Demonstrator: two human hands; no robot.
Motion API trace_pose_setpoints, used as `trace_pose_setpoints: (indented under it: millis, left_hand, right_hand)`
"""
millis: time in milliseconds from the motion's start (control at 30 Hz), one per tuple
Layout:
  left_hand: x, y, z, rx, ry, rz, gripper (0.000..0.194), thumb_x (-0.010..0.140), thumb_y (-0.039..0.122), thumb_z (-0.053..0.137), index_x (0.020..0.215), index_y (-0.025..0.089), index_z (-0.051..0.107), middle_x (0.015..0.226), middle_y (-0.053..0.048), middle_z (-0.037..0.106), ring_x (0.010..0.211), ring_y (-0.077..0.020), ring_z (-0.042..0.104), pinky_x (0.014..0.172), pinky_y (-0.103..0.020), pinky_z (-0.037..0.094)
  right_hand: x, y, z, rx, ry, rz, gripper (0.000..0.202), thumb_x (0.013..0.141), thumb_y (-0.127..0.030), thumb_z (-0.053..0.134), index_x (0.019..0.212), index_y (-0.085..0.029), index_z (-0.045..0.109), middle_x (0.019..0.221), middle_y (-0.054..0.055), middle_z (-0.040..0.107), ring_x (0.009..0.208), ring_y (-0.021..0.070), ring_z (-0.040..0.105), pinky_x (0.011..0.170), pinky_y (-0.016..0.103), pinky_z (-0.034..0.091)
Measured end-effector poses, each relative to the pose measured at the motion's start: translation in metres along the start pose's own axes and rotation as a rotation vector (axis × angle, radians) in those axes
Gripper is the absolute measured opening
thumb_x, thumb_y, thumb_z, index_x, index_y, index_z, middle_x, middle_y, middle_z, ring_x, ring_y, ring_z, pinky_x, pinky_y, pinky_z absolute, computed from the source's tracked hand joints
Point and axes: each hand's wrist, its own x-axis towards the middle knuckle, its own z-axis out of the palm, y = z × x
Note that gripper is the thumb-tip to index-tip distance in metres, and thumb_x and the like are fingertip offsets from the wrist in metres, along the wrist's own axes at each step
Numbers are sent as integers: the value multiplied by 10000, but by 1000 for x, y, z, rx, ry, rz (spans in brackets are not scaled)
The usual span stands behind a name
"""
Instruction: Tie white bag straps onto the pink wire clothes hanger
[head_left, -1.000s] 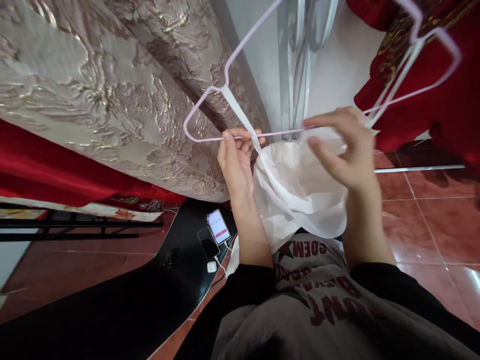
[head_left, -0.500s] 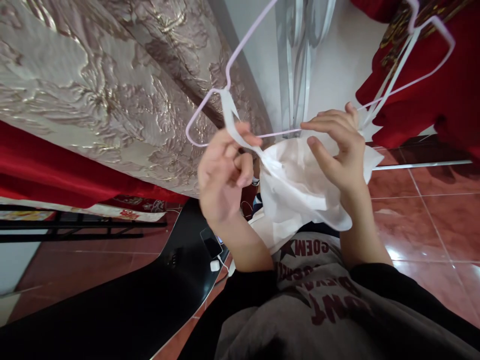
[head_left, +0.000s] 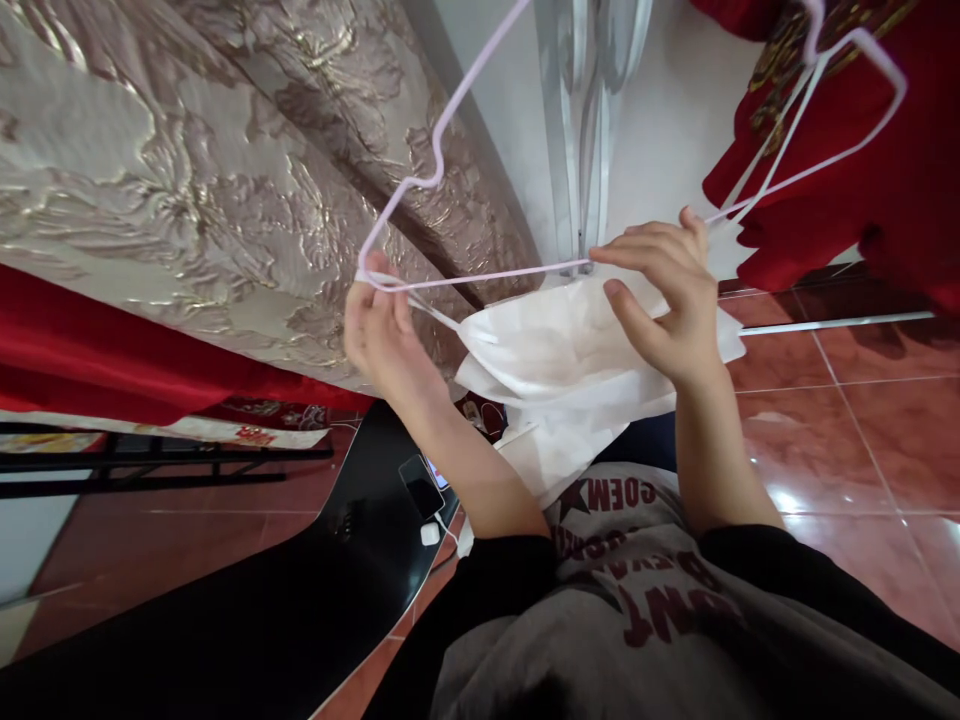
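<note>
Left grip [head_left: 381, 325] curls; right grip [head_left: 664, 290] arches, thumb apart.

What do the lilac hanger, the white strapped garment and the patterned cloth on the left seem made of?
Lilac hanger: probably plastic-coated wire, being thin, smooth and evenly coloured, with little shine.
White strapped garment: thin, matte fabric falling in soft folds; fibre unclear.
Patterned cloth: likely brocade or jacquard, partly shiny, with raised, crinkled motifs and metallic glints.

Hands: 2, comprising 1 left hand [head_left: 382, 330] and 1 right hand [head_left: 667, 290]. Hangers: 1 pink hanger [head_left: 487, 276], with 2 strap strands [head_left: 781, 152] at its right end. White garments: 1 white garment [head_left: 555, 345]. By the right edge of the black table [head_left: 225, 595]: 2 phones, 1 dark phone [head_left: 421, 487] and 1 lit phone [head_left: 437, 474], partly hidden; 1 white block [head_left: 430, 534].
</note>
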Motion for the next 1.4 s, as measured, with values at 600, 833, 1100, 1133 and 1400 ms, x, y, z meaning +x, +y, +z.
trace_pose_setpoints:
  millis: [600,833,1100,1133,1400]
  left_hand:
    - [-22,-10,34,-31,-198,-101,371,1024,589,663,893,251,581,880,-26,765,874,-200,774,940,-385,606]
    - [-23,-10,32,53,-212,-82,460,1006,705,617,905,258,580,914,-28,751,937,-204,778,940,-357,605]
    - [-24,-10,34,-137,-212,-76,248,1069,444,665,909,266,603,847,-1,779,811,-160,770,888,-339,624]
    - [-24,-9,34,-123,-200,-76,267,1062,471,672,911,263,598,840,1,775,799,-158,767,871,-337,628]
    - [-20,-11,28,-103,-224,-104,250,1062,471,667,916,272,630,858,1,793,801,-166,758,865,-374,660]
  right_hand:
    - [-20,59,-28,174,355,164,430,1013,-449,670,1429,-349,623,1025,66,774,942,275,758,929,579,632]
    - [-18,30,-31,17,317,99,263,1101,-367,503,1276,-354,699,1083,69,755,966,277,750,845,604,673]
    - [19,-13,-44,-17,154,46,390,1111,-363,433,1384,-460,695,1114,29,782,999,306,774,859,600,684]
    - [29,-10,-45,22,172,5,395,1105,-326,457,1394,-455,693,1139,25,784,1016,304,780,869,587,690]
    - [49,67,-63,200,222,-152,488,1132,-420,435,1609,-363,521,1566,20,594,1655,355,393,1287,607,460]
